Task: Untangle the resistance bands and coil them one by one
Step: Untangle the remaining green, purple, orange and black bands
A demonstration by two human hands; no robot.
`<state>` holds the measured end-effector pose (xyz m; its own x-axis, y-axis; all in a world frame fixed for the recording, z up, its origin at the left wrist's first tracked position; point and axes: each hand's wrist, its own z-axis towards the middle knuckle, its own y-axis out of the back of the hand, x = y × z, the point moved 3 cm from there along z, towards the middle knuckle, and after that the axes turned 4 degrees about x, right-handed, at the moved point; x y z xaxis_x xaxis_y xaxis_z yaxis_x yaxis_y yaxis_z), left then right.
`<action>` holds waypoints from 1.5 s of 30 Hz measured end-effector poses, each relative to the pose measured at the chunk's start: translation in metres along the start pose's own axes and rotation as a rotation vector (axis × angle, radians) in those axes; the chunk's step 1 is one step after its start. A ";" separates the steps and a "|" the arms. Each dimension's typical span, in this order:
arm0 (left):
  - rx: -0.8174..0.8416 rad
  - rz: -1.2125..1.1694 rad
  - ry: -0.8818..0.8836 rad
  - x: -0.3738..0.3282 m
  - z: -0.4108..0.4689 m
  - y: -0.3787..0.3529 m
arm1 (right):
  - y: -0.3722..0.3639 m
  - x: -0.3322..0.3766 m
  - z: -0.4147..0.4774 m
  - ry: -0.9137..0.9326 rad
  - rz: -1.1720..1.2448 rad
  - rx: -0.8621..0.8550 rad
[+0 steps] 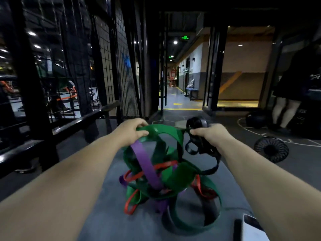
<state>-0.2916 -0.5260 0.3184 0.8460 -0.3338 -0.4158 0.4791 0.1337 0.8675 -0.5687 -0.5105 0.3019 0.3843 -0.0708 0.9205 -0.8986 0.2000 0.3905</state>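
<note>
A tangle of resistance bands hangs between my hands above a grey padded bench [107, 214]. My left hand [132, 131] grips the top of a wide green band [166, 131]. A purple band [147, 164] runs down through the knot, and thin red bands [165, 165] loop around its middle and lower edges. My right hand [210, 134] holds a black band [196, 126], partly bunched into loops beside and below my fingers. The lower part of the tangle rests on the bench.
A small black fan [271, 149] lies on the dark floor to the right. A person's legs [284, 110] stand at the far right near a black ball [257, 119]. Black railings and mesh fencing [69, 124] line the left. A white object [253, 228] sits at the bench's near right.
</note>
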 end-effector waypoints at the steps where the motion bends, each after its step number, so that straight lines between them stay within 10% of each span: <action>1: 0.001 -0.010 0.023 0.010 -0.003 -0.001 | 0.002 -0.005 0.001 -0.006 0.021 -0.028; 13: 0.437 0.256 0.159 0.042 -0.018 -0.027 | -0.024 0.014 0.000 0.150 0.126 0.000; 20: 0.330 -0.368 0.130 -0.028 -0.031 -0.069 | -0.047 0.022 -0.013 0.207 0.074 0.050; 31: 0.345 -0.497 0.262 -0.054 -0.051 -0.139 | -0.027 0.044 -0.022 0.203 0.161 -0.047; 45: 0.309 -0.314 0.010 -0.101 -0.003 0.043 | 0.015 0.021 -0.006 -0.088 0.417 -0.217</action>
<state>-0.3554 -0.4835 0.3970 0.6734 -0.3040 -0.6739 0.6223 -0.2590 0.7387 -0.5728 -0.5031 0.3268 -0.0278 -0.0215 0.9994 -0.9038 0.4276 -0.0160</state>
